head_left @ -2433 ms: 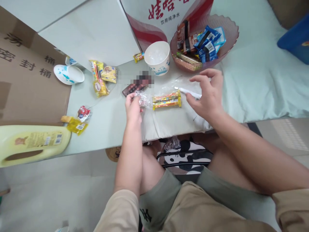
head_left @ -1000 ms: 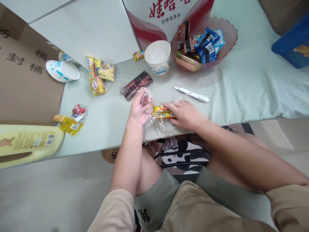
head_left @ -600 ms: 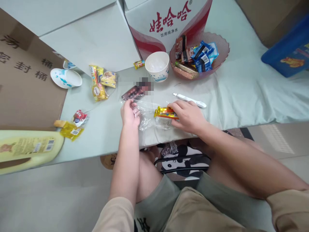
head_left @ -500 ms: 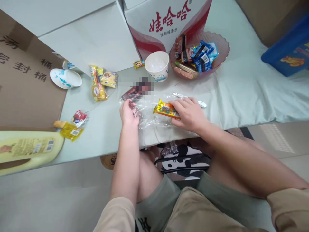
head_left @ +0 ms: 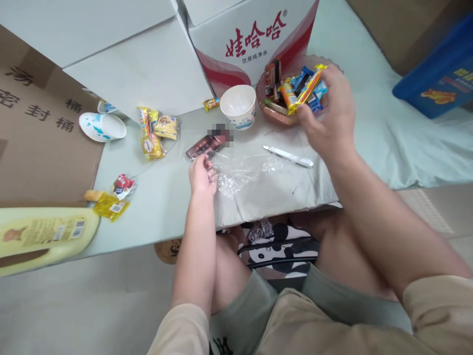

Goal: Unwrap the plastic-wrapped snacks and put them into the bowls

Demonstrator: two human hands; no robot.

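Note:
My right hand (head_left: 334, 113) is over the pink glass bowl (head_left: 279, 117), its thumb and fingers closed on a yellow snack packet (head_left: 312, 88). Beside that packet, an orange-and-yellow packet (head_left: 286, 92) shows above the bowl; whether my fingers also touch it I cannot tell. Blue and brown wrapped snacks (head_left: 272, 79) fill the bowl. My left hand (head_left: 203, 175) pinches the edge of a clear plastic bag (head_left: 236, 172) lying crumpled on the cloth. Just beyond it lies a dark phone (head_left: 207, 144), partly blurred out.
A white utility knife (head_left: 288, 156) lies right of the bag. Behind stand a paper cup (head_left: 239, 118) and a white-and-red carton (head_left: 254, 49). Bagged yellow snacks (head_left: 151, 133), a tipped paper cup (head_left: 101, 126) and a yellow bottle (head_left: 48, 236) are at left; a blue container (head_left: 439, 74) stands right.
My right hand has carried the yellow packets from over the plastic bag up and right to the bowl, uncovering the knife. My left hand has stayed at the bag, which lies flatter.

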